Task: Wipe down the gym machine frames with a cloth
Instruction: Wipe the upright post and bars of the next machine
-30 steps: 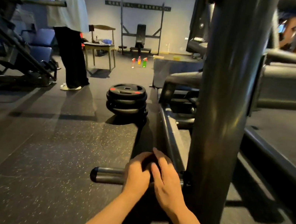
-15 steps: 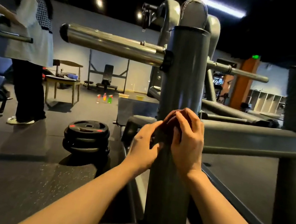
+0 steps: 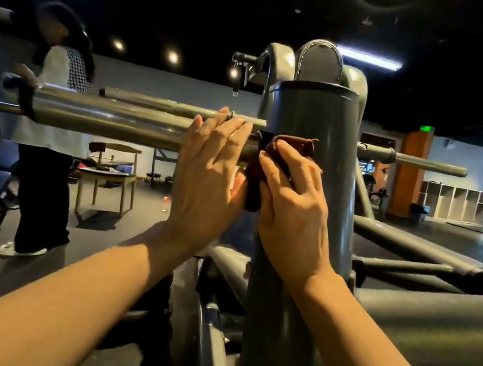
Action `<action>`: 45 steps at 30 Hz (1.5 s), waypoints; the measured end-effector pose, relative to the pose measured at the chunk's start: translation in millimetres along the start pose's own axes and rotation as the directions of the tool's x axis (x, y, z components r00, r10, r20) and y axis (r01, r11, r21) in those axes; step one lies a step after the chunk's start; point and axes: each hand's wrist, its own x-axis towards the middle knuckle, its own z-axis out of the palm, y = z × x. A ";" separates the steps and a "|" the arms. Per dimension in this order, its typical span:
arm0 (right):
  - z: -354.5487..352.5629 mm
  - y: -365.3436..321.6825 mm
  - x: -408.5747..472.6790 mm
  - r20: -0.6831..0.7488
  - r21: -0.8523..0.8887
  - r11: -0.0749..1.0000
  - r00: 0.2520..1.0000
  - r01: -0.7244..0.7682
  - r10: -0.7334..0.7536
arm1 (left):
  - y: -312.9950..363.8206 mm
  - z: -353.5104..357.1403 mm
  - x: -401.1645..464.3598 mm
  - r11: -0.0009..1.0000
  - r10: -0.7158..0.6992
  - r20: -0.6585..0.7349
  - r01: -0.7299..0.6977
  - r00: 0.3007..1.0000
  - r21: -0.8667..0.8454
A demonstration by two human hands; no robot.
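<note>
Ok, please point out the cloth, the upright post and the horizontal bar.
cloth (image 3: 291, 147): head view, bare upper fold.
upright post (image 3: 317, 115): head view, front face near top.
horizontal bar (image 3: 107, 120): head view, middle of shiny sleeve.

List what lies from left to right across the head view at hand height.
person in the white top → horizontal steel bar → left hand → dark red cloth → right hand → grey upright post → thinner bar on the far side → orange pillar
</note>
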 end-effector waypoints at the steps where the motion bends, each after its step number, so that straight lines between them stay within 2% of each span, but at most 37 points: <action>1: 4.7 3.1 11.8 0.006 0.014 1.000 1.000 0.015 -0.015 | -9.4 -3.0 11.8 0.998 0.002 0.019 -0.003 1.000 0.063; 3: 11.9 8.8 35.6 0.060 0.067 0.998 0.998 0.021 -0.025 | -23.6 -12.6 30.6 0.985 0.005 0.095 -0.021 0.995 0.170; 5: 14.0 14.5 55.9 0.175 0.087 0.996 0.984 0.032 -0.046 | -30.7 -26.4 46.2 0.973 -0.018 0.236 -0.038 0.972 0.228; 9: -1.4 29.4 85.2 0.400 0.066 0.987 0.902 0.147 -0.161 | -50.8 -50.9 73.6 0.947 -0.149 0.554 -0.042 0.819 0.318; 11: -7.9 31.8 94.0 0.452 0.073 0.988 0.878 0.140 -0.158 | -65.5 -57.6 87.6 0.952 -0.148 0.659 -0.074 0.737 0.296; 15: -2.4 15.8 87.9 0.640 0.074 0.997 0.767 -0.014 -0.037 | -79.5 -56.8 105.4 0.983 -0.149 0.756 0.012 0.637 0.183; 19: 9.5 -12.9 90.9 0.685 0.077 0.987 0.727 -0.143 0.052 | -77.6 -55.1 112.7 0.980 -0.196 0.812 0.142 0.550 0.141; 21: 15.2 -31.6 107.0 0.734 0.108 0.979 0.677 -0.175 0.040 | -77.0 -55.3 115.2 0.976 -0.201 0.824 0.179 0.529 0.123; 23: 14.9 -40.9 122.5 0.810 0.110 0.976 0.586 -0.186 0.021 | -77.1 -61.4 121.8 0.973 -0.187 0.865 0.207 0.466 0.099; 25: 9.9 -33.1 135.1 0.875 0.036 0.974 0.477 -0.224 0.078 | -82.5 -72.0 131.5 0.968 -0.161 0.932 0.237 0.324 0.084; 26: 5.9 -29.0 138.8 0.897 -0.011 0.954 0.420 -0.299 0.142 | -89.7 -80.5 133.5 0.969 -0.156 0.947 0.231 0.279 0.091; 29: 3.2 -31.0 152.7 0.901 -0.170 0.842 0.266 -0.512 0.344 | -125.0 -113.7 135.7 0.957 -0.239 0.942 0.221 0.235 0.188; 31: 13.1 -51.4 166.7 0.892 -0.186 0.812 0.252 -0.553 0.376 | -145.9 -135.7 133.1 0.914 -0.338 0.920 0.302 0.199 0.270; 35: 48.4 -116.2 193.3 0.960 0.074 0.814 0.262 -0.576 0.099 | -157.5 -161.4 131.6 0.838 -0.453 0.884 0.395 0.115 0.378; 37: 56.2 -123.9 212.8 0.965 0.115 0.763 0.253 -0.636 0.065 | -155.6 -163.0 134.6 0.826 -0.454 0.888 0.409 0.078 0.387; 38: 56.8 -117.9 220.5 0.956 0.098 0.724 0.267 -0.682 0.123 | -154.4 -162.4 136.8 0.821 -0.460 0.885 0.413 0.070 0.394; 40: 54.6 -94.9 223.8 0.897 0.017 0.643 0.296 -0.766 0.329 | -151.4 -162.0 143.6 0.815 -0.472 0.879 0.410 0.063 0.409; 42: 49.3 -77.5 216.6 0.830 -0.091 0.589 0.266 -0.803 0.491 | -149.3 -162.4 148.6 0.796 -0.491 0.870 0.429 0.046 0.427; 44: 52.3 -80.4 206.6 0.832 -0.171 0.622 0.226 -0.764 0.506 | -150.9 -161.2 153.4 0.776 -0.503 0.864 0.451 0.021 0.441; 45: 57.1 -87.5 202.5 0.849 -0.186 0.676 0.229 -0.713 0.476 | -153.3 -159.2 154.2 0.774 -0.502 0.864 0.465 0.039 0.429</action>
